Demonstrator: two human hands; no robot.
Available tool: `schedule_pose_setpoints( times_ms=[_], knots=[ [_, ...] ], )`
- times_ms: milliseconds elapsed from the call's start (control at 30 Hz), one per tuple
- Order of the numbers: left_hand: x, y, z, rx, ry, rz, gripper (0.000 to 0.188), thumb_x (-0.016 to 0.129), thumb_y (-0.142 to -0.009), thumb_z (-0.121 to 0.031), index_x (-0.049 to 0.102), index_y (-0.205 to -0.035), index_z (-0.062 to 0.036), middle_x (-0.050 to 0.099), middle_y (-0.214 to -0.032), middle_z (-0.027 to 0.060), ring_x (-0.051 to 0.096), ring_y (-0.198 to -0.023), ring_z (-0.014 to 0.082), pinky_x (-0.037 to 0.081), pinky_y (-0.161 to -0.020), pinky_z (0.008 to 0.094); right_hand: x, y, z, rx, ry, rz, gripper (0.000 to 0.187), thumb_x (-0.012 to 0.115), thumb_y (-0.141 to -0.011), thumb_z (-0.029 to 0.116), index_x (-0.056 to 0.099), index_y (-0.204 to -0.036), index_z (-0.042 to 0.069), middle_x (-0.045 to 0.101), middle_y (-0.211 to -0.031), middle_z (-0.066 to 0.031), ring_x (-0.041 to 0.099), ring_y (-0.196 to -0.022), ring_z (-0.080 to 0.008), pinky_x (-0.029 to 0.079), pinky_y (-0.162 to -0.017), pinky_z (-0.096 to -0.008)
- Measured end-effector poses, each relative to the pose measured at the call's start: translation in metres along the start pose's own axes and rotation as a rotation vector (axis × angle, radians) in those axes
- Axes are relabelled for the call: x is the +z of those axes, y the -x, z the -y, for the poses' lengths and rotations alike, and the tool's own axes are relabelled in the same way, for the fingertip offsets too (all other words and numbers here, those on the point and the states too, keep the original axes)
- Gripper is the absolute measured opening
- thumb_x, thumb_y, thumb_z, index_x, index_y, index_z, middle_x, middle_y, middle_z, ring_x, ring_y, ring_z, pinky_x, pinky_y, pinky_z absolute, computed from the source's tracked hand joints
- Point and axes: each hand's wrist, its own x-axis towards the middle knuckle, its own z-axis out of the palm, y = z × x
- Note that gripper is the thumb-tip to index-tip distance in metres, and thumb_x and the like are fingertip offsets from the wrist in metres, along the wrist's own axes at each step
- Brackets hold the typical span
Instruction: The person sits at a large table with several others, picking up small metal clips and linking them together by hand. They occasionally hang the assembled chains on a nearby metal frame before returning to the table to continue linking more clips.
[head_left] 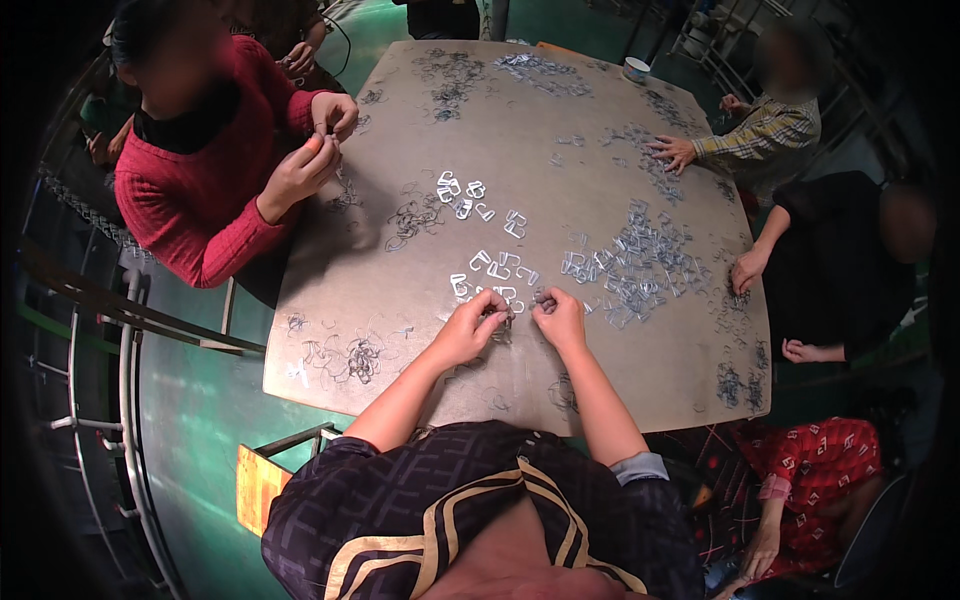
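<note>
My left hand (472, 328) is closed above the near middle of the metal table (410, 375), thumb against curled fingers. Just to its right, my right hand (560, 319) is closed in a pinch, with its fingertips turned toward the left ones. Whatever lies between the fingers is too small to make out. Directly beyond my hands lie several loose silvery hook-shaped metal pieces (503, 266). Farther off is a small group of similar bent pieces (462, 208). A larger heap of grey metal pieces (635, 262) spreads to the right of my right hand.
Dark thin wire rings (360, 358) lie by the near left corner, with more dark rings (415, 214) farther back. A person in a red sweater (215, 180) works at the left; others sit along the right side. A white cup (636, 70) stands at the far edge.
</note>
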Motion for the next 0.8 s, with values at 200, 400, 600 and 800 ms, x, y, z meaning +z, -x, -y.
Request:
schedule_pose_setpoints(
  times_ms=[200, 400, 600, 800],
  knots=[
    [0.013, -0.006, 0.003, -0.002, -0.01, 0.038, 0.011, 0.056, -0.091, -0.008, 0.053, -0.098, 0.0, 0.061, -0.088, 0.0104, 0.059, -0.081, 0.0201, 0.047, -0.077, 0.032, 0.006, 0.004, -0.042, 0.09, 0.058, -0.105, 0.013, 0.073, -0.068, 0.009, 0.063, -0.074, 0.002, 0.063, -0.062, -0.0084, 0.062, -0.058, -0.0207, 0.05, -0.059, -0.0336],
    [0.001, -0.005, -0.002, -0.033, -0.046, 0.038, 0.013, 0.057, -0.091, -0.01, 0.052, -0.099, -0.0007, 0.062, -0.088, 0.0111, 0.061, -0.084, 0.0215, 0.048, -0.078, 0.0331, 0.004, -0.003, -0.035, 0.172, 0.061, -0.201, 0.023, 0.071, -0.069, 0.006, 0.06, -0.089, 0.003, 0.065, -0.068, -0.0101, 0.064, -0.064, -0.0249, 0.051, -0.065, -0.0352],
    [-0.001, 0.001, 0.001, -0.027, -0.054, 0.002, 0.011, 0.057, -0.091, -0.008, 0.053, -0.098, 0.0002, 0.061, -0.089, 0.009, 0.059, -0.085, 0.0185, 0.047, -0.08, 0.0317, 0.012, -0.006, -0.052, 0.078, 0.124, -0.195, 0.027, 0.068, -0.069, 0.005, 0.06, -0.094, 0.002, 0.061, -0.067, -0.0054, 0.058, -0.059, -0.0147, 0.046, -0.059, -0.03],
    [0.001, 0.0, -0.015, -0.051, -0.08, 0.078, 0.011, 0.057, -0.09, -0.006, 0.054, -0.098, 0.0006, 0.061, -0.09, 0.009, 0.058, -0.087, 0.0179, 0.046, -0.082, 0.0313, -0.029, 0.009, 0.029, 0.051, -0.448, 0.141, 0.025, 0.066, -0.074, 0.0, 0.063, -0.098, 0.002, 0.056, -0.065, 0.0006, 0.05, -0.057, -0.0059, 0.042, -0.054, -0.0236]
  ],
)
